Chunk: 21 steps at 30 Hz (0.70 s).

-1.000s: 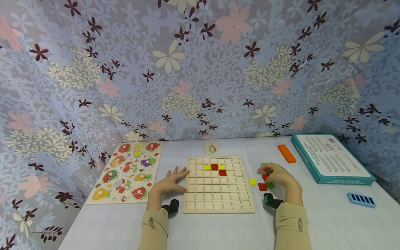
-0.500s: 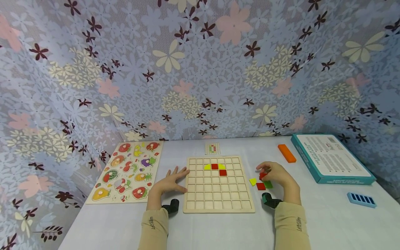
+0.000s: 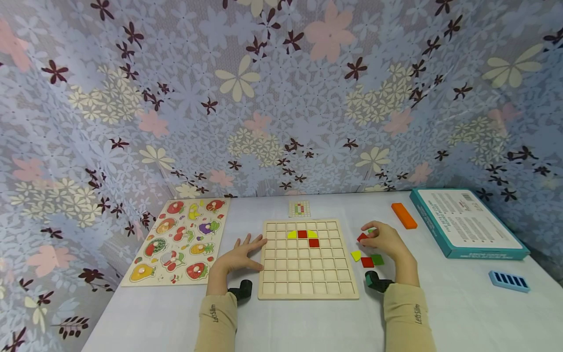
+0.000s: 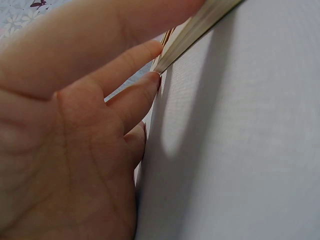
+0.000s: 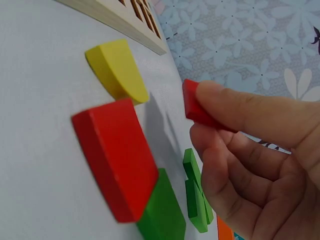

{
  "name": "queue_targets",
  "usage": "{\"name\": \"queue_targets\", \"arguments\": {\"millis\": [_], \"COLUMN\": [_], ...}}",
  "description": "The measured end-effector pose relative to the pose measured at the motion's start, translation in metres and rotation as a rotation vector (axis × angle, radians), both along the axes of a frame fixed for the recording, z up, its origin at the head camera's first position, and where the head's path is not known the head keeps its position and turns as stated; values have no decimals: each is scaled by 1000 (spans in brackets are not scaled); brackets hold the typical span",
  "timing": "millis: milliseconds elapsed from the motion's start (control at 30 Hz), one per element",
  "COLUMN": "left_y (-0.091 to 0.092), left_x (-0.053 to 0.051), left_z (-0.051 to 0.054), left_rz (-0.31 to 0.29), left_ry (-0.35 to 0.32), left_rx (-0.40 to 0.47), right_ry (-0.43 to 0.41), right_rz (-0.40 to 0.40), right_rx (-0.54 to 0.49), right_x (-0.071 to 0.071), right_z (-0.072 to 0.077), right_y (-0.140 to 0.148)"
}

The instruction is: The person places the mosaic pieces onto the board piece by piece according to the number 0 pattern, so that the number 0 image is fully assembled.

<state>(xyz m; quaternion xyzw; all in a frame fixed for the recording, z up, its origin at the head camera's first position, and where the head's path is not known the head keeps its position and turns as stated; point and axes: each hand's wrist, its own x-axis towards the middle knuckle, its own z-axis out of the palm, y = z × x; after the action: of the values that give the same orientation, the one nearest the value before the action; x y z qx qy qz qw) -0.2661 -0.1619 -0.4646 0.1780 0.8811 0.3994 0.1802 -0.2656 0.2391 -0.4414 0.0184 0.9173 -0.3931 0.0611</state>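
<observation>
My right hand (image 3: 387,242) pinches a red square tile (image 5: 191,102) between thumb and fingers, lifted off the table just right of the wooden grid board (image 3: 308,297). Spread fingers of my left hand (image 3: 237,256) touch the board's left edge; the left wrist view shows the fingertips against its side. Set in the grid are two yellow rounded pieces (image 3: 292,235) and two red squares (image 3: 313,243). On the cloth below my right hand lie a yellow rounded piece (image 5: 112,70), another red square (image 5: 117,160) and a green tile (image 5: 162,212). More green pieces (image 5: 197,205) sit behind, partly hidden by the fingers.
A small pattern card (image 3: 299,209) lies behind the board. The fruit puzzle board (image 3: 206,252) is at left. To the right are an orange block (image 3: 403,216), a teal-edged box (image 3: 468,220) and a blue slotted block (image 3: 508,281).
My right hand has picked a red square from the loose pile and moved it up and left, toward the board. The red and green tiles on the cloth shifted slightly. My left hand stays put.
</observation>
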Motion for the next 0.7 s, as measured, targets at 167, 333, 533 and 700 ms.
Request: {"name": "queue_targets", "arguments": {"millis": [167, 333, 533, 700], "left_y": [0, 0, -1, 0], "left_x": [0, 1, 0, -1], "left_z": [0, 0, 0, 0], "left_rz": [-4, -7, -11, -13], "left_ry": [4, 1, 1, 3], "left_rx": [-2, -2, -16, -15], "right_ry": [-11, -5, 20, 10], "right_rz": [-35, -64, -52, -40], "right_rx": [-50, -52, -71, -111], "right_x": [1, 0, -2, -3], "right_z": [2, 3, 3, 5], "right_y": [-2, -5, -9, -13]}}
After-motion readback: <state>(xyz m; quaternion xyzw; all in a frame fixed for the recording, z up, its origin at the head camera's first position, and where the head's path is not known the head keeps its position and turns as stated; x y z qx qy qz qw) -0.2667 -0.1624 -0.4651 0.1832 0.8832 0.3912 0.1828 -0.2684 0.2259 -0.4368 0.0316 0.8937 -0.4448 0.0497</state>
